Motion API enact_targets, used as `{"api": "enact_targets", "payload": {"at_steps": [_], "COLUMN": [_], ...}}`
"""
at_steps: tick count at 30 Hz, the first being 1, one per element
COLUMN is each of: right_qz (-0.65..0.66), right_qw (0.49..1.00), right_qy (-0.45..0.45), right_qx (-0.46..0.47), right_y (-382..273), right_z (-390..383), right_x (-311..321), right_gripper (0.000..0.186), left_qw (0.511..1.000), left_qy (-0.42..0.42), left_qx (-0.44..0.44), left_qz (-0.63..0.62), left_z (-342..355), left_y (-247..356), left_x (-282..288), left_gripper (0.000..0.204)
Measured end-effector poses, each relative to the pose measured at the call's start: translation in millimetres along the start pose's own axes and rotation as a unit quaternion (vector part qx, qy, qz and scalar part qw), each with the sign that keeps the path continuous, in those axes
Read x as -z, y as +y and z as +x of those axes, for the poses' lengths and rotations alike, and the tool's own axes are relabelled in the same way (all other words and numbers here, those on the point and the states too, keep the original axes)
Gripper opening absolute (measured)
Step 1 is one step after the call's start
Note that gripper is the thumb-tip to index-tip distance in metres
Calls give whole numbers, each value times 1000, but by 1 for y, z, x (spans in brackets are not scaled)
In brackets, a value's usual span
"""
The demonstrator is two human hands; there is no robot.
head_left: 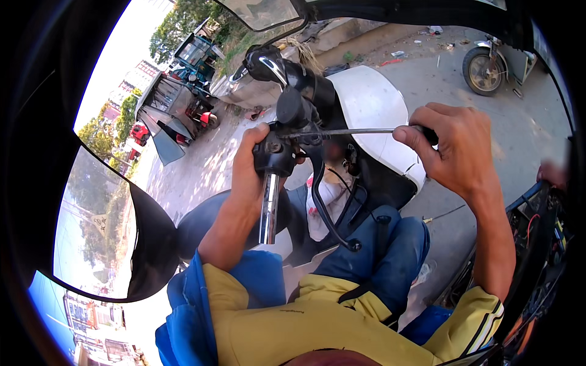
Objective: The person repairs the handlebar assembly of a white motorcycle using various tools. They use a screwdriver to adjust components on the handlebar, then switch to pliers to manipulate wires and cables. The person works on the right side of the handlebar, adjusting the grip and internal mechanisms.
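My right hand grips the dark handle of a screwdriver. Its long thin metal shaft points left, and the tip reaches the handlebar clamp area, where the exact contact is too small to make out. My left hand is wrapped round a black switch housing on the handlebar, thumb on top. Below that housing, a bare chrome handlebar tube sticks out toward me. A black brake lever curves down beside it. Just beyond my left thumb sits a round black part.
A white front panel of the vehicle stands behind the bar. A box of tools is at the right edge, with a blurred hand-like shape above it. A wheel stands far right; a parked three-wheeler stands far left.
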State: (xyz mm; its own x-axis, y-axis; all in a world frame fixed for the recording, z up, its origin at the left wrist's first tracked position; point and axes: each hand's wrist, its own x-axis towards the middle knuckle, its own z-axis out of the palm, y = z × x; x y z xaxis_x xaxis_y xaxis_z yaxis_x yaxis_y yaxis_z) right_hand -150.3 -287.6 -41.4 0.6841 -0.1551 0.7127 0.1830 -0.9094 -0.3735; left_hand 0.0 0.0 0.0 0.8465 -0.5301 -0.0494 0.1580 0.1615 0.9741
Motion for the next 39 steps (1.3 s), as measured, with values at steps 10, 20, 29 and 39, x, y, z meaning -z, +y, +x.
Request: {"api": "enact_targets", "payload": {"at_steps": [10,20,29,39], "right_qz": [-35,22,-3,13], "right_qw": [990,991,990,988], "right_qy": [138,130,142,155], "right_qx": [13,-13,2,16], "right_y": [28,25,37,17], "right_z": [-51,-71,-78,-60], "right_x": [-7,-49,-65,-83], "right_gripper": [30,25,28,28], "left_qw": [999,998,990,994], "left_qy": [47,58,126,97], "left_qx": [-20,-26,-50,-45], "left_qz": [10,19,38,34], "left_z": [-4,-21,-11,-10], "left_y": [6,14,2,4], "left_x": [-8,-15,-19,-16], "left_gripper": [50,43,46,49]}}
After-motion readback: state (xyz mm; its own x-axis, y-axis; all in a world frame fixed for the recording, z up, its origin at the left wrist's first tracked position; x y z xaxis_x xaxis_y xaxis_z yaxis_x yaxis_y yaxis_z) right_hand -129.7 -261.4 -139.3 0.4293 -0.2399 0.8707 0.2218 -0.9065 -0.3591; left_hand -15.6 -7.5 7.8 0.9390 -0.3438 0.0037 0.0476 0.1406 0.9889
